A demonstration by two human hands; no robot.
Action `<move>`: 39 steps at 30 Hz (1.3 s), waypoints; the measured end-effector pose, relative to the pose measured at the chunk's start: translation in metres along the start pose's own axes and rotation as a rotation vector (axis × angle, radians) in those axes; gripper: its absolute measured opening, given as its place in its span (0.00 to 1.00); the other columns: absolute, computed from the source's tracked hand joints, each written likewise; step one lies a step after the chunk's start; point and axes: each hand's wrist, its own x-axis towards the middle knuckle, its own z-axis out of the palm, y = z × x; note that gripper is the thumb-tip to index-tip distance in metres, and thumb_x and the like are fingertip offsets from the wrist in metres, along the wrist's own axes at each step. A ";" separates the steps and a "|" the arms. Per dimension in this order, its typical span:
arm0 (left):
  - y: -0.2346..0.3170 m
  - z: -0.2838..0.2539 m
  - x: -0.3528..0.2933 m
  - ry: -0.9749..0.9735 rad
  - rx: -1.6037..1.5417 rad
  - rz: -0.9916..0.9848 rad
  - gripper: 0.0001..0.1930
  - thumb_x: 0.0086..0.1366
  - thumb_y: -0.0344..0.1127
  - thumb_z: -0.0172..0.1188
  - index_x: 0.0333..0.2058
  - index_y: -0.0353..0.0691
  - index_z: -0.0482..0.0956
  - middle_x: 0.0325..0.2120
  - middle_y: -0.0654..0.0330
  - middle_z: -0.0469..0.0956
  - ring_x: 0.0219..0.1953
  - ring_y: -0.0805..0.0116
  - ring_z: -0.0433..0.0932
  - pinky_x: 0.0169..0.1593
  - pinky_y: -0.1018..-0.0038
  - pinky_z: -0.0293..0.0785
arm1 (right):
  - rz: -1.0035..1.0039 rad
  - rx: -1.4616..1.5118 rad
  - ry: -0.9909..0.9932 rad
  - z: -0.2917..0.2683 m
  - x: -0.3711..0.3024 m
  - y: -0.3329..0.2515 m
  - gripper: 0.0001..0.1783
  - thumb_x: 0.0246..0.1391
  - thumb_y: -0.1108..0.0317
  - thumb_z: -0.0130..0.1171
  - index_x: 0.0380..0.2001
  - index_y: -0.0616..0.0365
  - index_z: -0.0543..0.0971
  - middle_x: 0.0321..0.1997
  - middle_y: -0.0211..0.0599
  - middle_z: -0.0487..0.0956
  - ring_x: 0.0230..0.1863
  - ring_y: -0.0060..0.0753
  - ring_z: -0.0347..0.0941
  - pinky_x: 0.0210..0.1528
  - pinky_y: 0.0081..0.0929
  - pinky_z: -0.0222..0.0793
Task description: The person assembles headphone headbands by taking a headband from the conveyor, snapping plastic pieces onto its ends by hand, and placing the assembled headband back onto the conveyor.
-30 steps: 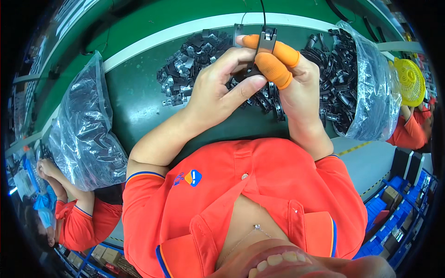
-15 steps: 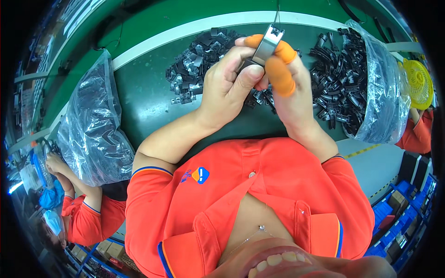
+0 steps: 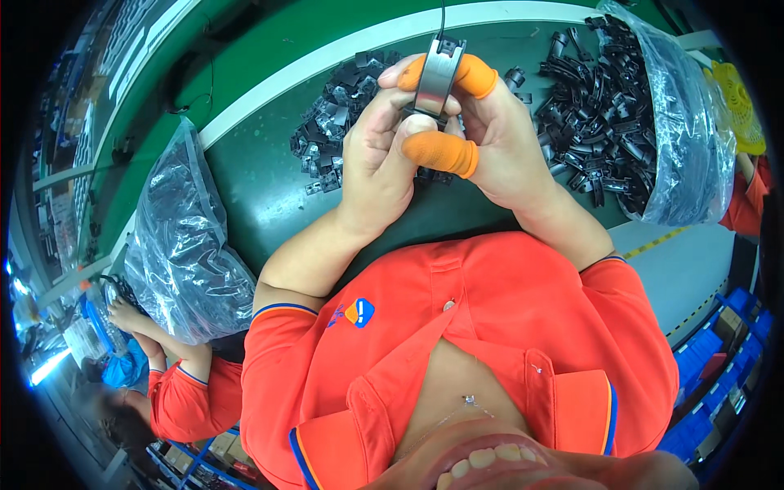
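Between my two hands, above the bench, a curved part with a silver metal face and black ends [image 3: 439,72] is held upright. My left hand [image 3: 377,143] is closed round its lower left side, thumb pressed near the bottom end. From the other side my right hand [image 3: 510,151] grips it, with orange finger covers [image 3: 441,153] on its thumb and a finger. Another orange cover shows left of the part; I cannot tell which hand wears it. Behind my left hand lies a heap of small black and shiny clip-like pieces [image 3: 331,118].
On the right, curved black parts [image 3: 592,122] spill from a clear plastic bag [image 3: 694,131]. Another clear bag [image 3: 184,237] stands left of the green bench [image 3: 253,175]. Co-workers' arms show at far left [image 3: 175,351] and far right, near a yellow basket [image 3: 737,106].
Both hands have moved slightly left and turned the part more upright. My right thumb has swung across to the part's lower end, near my left thumb.
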 end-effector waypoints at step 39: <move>0.016 0.021 0.014 -0.140 0.681 0.359 0.20 0.48 0.42 0.67 0.35 0.35 0.77 0.25 0.59 0.77 0.26 0.69 0.77 0.33 0.78 0.73 | -0.461 -0.492 0.013 -0.030 -0.015 -0.013 0.18 0.37 0.69 0.63 0.36 0.57 0.76 0.26 0.36 0.76 0.25 0.38 0.72 0.26 0.25 0.65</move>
